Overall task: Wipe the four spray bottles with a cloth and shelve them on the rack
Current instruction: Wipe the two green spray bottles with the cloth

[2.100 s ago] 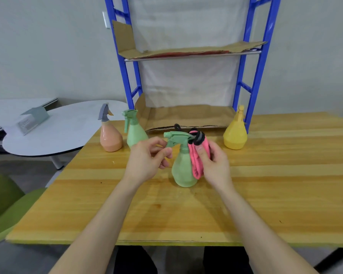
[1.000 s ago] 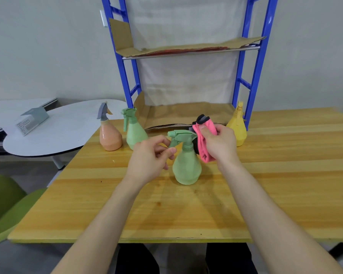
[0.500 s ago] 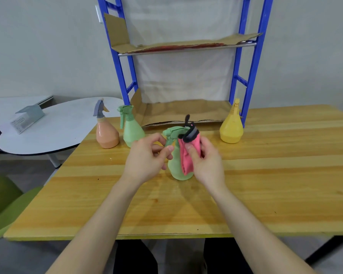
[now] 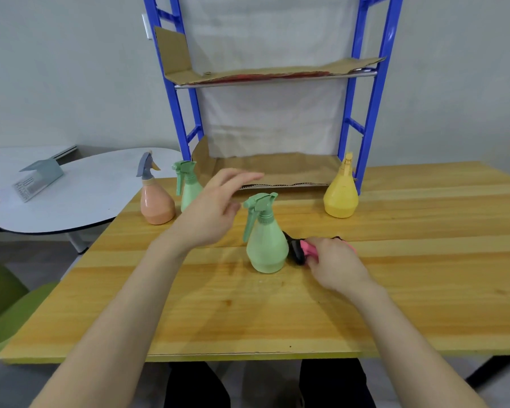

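Having left the green bottle [image 4: 267, 245] standing mid-frame on the bench [image 4: 424, 260], the left hand [image 4: 215, 210] is hovering open while the right hand [image 4: 333, 260], clamped on the cloth [image 4: 305, 248], is lowering beside it, suggesting shelving comes next.

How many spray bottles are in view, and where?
4, all on the table: orange bottle far left, green bottle beside it, centre green bottle between the hands, yellow bottle by the rack.

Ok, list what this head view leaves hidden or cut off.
- Pink-and-black cloth: mostly covered by the right hand.
- Far green spray bottle: lower body hidden behind the left hand.
- Blue rack: top cut off by the frame's upper edge.
- Grey label stand on the white table: print too small to read.
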The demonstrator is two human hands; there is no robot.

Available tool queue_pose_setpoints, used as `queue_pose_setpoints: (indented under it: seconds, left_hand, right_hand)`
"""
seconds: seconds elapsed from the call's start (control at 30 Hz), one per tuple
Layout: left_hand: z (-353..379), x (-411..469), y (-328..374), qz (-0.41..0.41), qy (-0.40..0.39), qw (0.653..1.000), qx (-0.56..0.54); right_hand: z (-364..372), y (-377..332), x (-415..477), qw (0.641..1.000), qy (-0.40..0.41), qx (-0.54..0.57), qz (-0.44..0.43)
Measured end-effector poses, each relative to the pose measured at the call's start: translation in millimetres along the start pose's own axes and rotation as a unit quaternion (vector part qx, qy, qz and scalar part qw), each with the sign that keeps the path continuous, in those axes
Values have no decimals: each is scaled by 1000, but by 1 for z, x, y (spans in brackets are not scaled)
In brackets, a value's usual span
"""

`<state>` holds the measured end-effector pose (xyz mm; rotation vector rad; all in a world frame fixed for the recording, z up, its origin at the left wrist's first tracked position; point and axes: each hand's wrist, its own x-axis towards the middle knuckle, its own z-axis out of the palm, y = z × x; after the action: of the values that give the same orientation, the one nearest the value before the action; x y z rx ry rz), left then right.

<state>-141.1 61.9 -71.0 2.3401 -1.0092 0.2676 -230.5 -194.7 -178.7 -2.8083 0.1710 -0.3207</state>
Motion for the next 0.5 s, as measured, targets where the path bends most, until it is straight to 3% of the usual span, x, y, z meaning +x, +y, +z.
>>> queue_pose_setpoints:
  seconds: [0.1, 0.17, 0.33, 0.5]
  left_hand:
    - [-13, 25, 9, 32, -134, 990, 24]
    - [-18, 31, 9, 26, -166, 985, 29]
    - [-10, 26, -2, 19, -111, 993, -26]
    - [11, 15, -7, -41, -21, 991, -129]
  right_hand:
    - [-2, 4, 2, 996, 26, 75, 36]
    - [-7, 11, 0, 983, 35, 167, 64]
    - [-26, 17, -10, 894, 96, 427, 97]
    - [-45, -15, -17, 804, 183, 566, 29]
